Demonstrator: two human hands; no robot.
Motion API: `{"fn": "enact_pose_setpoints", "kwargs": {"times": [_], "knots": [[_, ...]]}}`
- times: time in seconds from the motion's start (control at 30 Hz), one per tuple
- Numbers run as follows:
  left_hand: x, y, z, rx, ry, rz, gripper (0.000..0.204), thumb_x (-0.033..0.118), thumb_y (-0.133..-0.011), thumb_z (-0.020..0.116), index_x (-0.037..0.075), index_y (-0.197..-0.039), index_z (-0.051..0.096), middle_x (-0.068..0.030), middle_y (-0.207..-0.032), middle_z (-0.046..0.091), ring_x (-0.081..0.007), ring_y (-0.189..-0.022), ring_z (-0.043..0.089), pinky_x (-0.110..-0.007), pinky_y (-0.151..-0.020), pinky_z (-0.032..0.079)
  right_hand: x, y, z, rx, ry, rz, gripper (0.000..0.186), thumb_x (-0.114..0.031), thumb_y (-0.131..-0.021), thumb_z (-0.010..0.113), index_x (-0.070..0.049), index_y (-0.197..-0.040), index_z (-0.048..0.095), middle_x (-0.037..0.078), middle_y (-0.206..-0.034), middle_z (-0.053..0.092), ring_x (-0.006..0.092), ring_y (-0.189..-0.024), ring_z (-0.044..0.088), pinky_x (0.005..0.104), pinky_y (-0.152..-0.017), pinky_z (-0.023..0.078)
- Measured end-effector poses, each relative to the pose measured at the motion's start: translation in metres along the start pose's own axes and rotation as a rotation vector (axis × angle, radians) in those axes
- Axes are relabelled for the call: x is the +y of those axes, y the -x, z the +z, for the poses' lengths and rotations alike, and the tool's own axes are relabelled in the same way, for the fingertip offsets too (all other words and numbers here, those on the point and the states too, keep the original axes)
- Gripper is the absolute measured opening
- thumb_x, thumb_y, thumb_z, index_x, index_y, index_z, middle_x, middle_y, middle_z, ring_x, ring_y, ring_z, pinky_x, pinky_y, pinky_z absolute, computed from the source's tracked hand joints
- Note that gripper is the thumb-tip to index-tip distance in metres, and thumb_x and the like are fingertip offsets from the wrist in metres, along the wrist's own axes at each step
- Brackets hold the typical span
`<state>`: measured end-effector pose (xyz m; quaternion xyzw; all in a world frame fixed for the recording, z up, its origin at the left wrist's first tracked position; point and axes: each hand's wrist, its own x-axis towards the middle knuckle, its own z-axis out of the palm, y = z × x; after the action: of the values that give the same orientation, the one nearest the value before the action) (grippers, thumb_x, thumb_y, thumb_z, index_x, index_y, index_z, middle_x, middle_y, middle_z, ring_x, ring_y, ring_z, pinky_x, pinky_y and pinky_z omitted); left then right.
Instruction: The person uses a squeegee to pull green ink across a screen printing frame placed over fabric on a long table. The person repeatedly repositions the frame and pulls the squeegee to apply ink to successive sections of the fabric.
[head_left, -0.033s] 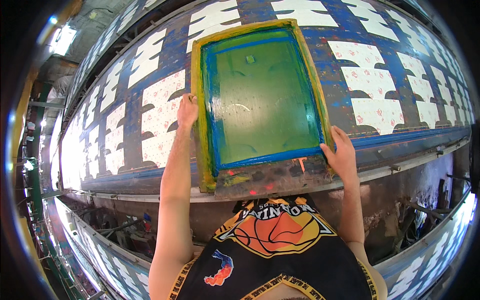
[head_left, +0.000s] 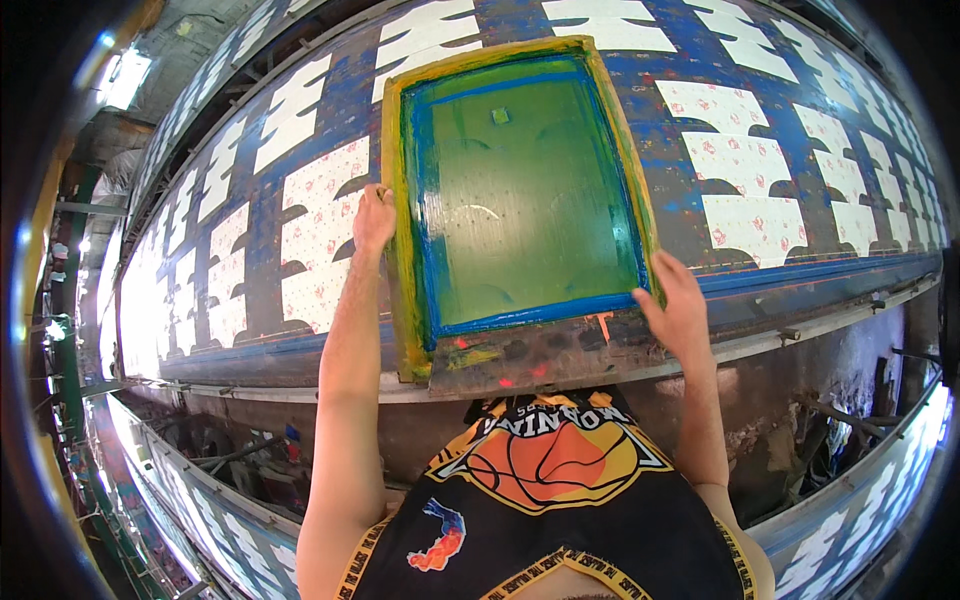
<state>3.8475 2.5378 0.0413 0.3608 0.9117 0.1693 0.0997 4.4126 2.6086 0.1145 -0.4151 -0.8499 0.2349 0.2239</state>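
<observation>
A rectangular screen printing frame (head_left: 391, 230) with yellow-green and blue paint-stained edges lies in front of me over the printing table. Its green mesh (head_left: 530, 200) is translucent, and darker curved shapes show faintly through it. My left hand (head_left: 374, 216) is closed on the middle of the frame's left side, fingertips curled at the edge. At the lower right corner my right hand (head_left: 678, 308) straddles the frame, its thumb over the rim and its fingers along the outer side. A dark, paint-spotted board (head_left: 540, 355) is attached along the frame's near side.
White cut fabric pieces with red prints (head_left: 740, 165) lie in rows on the blue-stained table (head_left: 640, 170) to either side; farther pieces (head_left: 610, 25) look plain white. A metal rail (head_left: 780, 340) runs along the table's near edge. Other long tables (head_left: 860, 530) stand behind me.
The frame has shifted very slightly. My right hand has moved a little left and up along the frame's edge; my left hand stays at the left side.
</observation>
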Motion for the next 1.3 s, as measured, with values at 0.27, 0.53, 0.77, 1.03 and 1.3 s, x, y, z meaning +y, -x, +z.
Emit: {"fn": "enact_pose_setpoints", "kwargs": {"times": [0.27,0.53,0.77,1.03,1.3], "knots": [[0.0,-0.007,-0.003,0.001,0.041,0.057,0.041,0.042,-0.112,0.05,0.01,-0.135,0.06,-0.0258,-0.129,0.072,-0.0486,-0.121,0.069,-0.06,-0.102,0.054,-0.103,0.016,0.039,-0.685,-0.032,-0.476,0.057,-0.008,-0.086,0.083,-0.005,-0.141,0.068,0.019,-0.143,0.068,0.0366,-0.136,0.065,0.0478,-0.115,0.053],[0.012,0.005,-0.008,0.032,0.054,0.012,0.042,0.041,-0.112,0.052,0.01,-0.139,0.06,-0.0254,-0.132,0.07,-0.0483,-0.119,0.07,-0.059,-0.101,0.056,-0.134,0.0,0.065,-0.446,0.251,-0.413,0.043,-0.004,-0.074,0.081,-0.004,-0.115,0.07,0.01,-0.108,0.073,0.0304,-0.104,0.075,0.0411,-0.087,0.062],[0.013,0.008,-0.008,0.031,0.062,0.018,0.042,0.039,-0.112,0.052,0.007,-0.139,0.06,-0.0263,-0.129,0.07,-0.0467,-0.116,0.072,-0.058,-0.099,0.057,-0.145,-0.008,0.068,-0.441,0.305,-0.283,0.047,0.0,-0.071,0.078,-0.01,-0.117,0.079,0.008,-0.111,0.082,0.0284,-0.101,0.078,0.0432,-0.089,0.061],[0.01,0.006,-0.008,0.028,0.068,0.032,0.042,0.039,-0.112,0.053,0.006,-0.138,0.059,-0.0271,-0.129,0.069,-0.047,-0.113,0.073,-0.058,-0.096,0.059,-0.164,-0.015,0.053,-0.405,0.278,-0.266,0.048,0.006,-0.072,0.071,-0.008,-0.118,0.079,0.011,-0.116,0.082,0.0293,-0.112,0.078,0.0455,-0.1,0.061],[0.01,0.007,-0.01,0.032,0.096,0.054,0.039,0.036,-0.111,0.055,0.005,-0.135,0.059,-0.0272,-0.127,0.068,-0.0468,-0.113,0.073,-0.058,-0.097,0.059,-0.142,-0.018,0.082,-0.422,0.355,-0.307,0.051,0.001,-0.071,0.079,-0.009,-0.121,0.079,0.009,-0.114,0.082,0.0278,-0.107,0.079,0.0411,-0.088,0.064]]}}
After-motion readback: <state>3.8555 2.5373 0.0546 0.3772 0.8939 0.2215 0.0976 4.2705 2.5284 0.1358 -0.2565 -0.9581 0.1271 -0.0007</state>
